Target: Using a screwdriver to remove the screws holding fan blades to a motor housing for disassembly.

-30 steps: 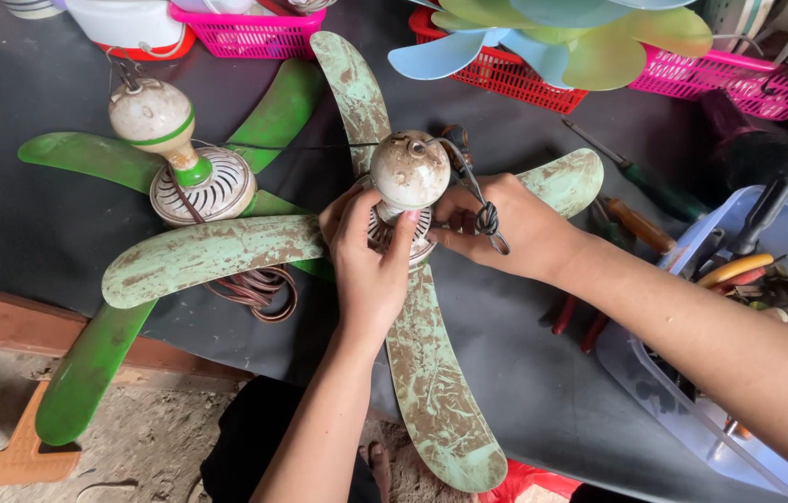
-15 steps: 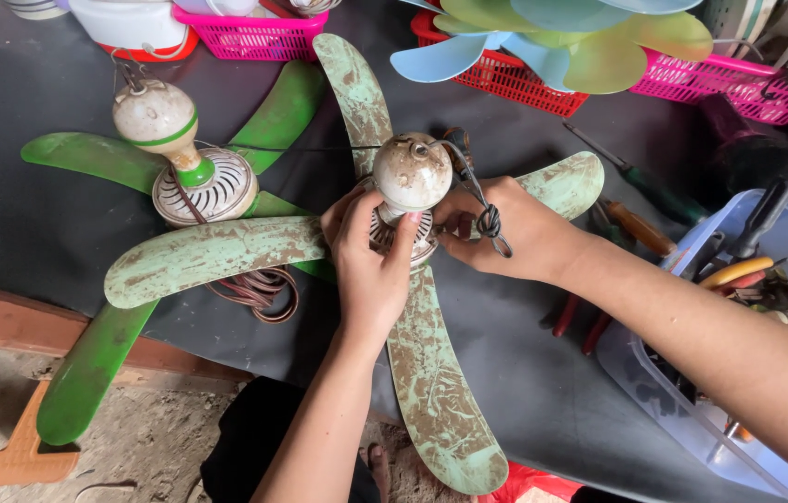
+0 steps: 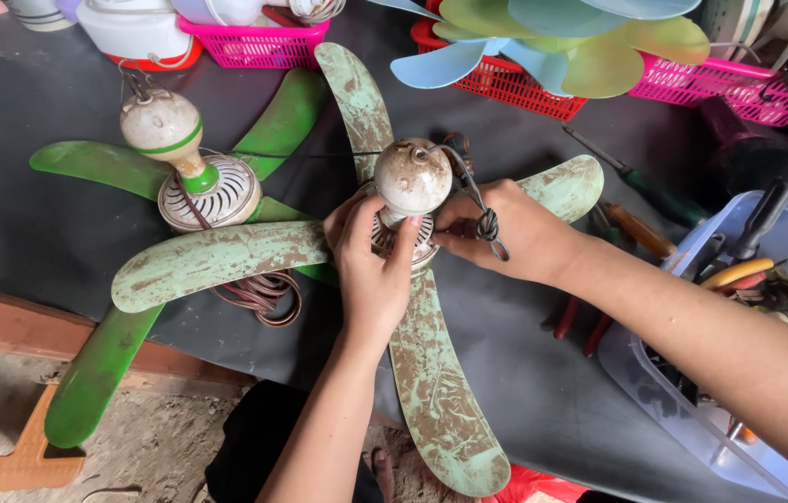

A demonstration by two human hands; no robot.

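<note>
Dark grey workbench point(image 3: 31, 102) fills most of the view, w/ a strip of dirt floor point(image 3: 161, 442) showing at 7 o'clock. Dead centre lies a worn ceiling fan point(image 3: 431, 401), pale green blades w/ lots of rusty patches, its dirty white motor cap point(image 3: 412, 174) sticking up. Left hand point(image 3: 373, 270) comes in from 6 o'clock and wraps the ribbed hub just under the cap, fingers curled close together around it, thumb up by the cap. Right hand point(image 3: 513, 231) comes in from 4 o'clock, resting on the hub's 3 o'clock side, fingers bent and pinching at the hub edge; a twisted dark wire point(image 3: 487, 224) from the cap drapes over its knuckles. Can't tell exactly what the fingertips grip, they're hidden btw the two hands. At 10 o'clock sits a 2nd fan point(image 3: 96, 373) w/ bright green blades and a white-green cap, partly under the worn one, w/ a brown wire coil point(image 3: 268, 296) below it. Pink basket point(image 3: 259, 42) at 12, red basket point(image 3: 505, 79) at 1 w/ pastel plastic fan blades point(image 3: 589, 56) on top. Clear tool bin point(image 3: 766, 279) at 3-4 o'clock, screwdrivers point(image 3: 640, 228) lying just beside it.
</note>
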